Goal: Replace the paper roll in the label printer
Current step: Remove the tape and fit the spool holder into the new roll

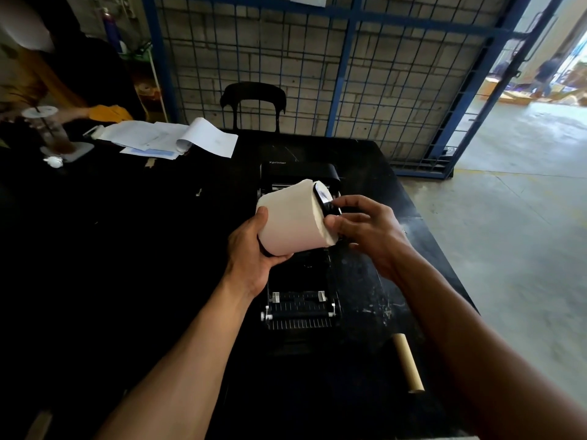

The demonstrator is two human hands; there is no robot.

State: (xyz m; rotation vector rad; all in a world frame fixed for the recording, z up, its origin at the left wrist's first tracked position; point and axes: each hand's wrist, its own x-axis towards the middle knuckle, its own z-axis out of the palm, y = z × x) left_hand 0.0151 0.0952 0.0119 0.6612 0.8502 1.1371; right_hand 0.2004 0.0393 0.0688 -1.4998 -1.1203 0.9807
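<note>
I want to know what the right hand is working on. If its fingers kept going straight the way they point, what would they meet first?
The right hand points leftward at the near end of the white paper roll held by the left hand. Its fingers would first meet the black piece at that end; they look already touching, though depth is unclear.

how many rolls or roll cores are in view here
2. A full white paper roll is held in both hands above the open label printer. An empty cardboard core lies on the black table, right of the printer. None shows inside the printer, though the roll hides part of it.
</note>
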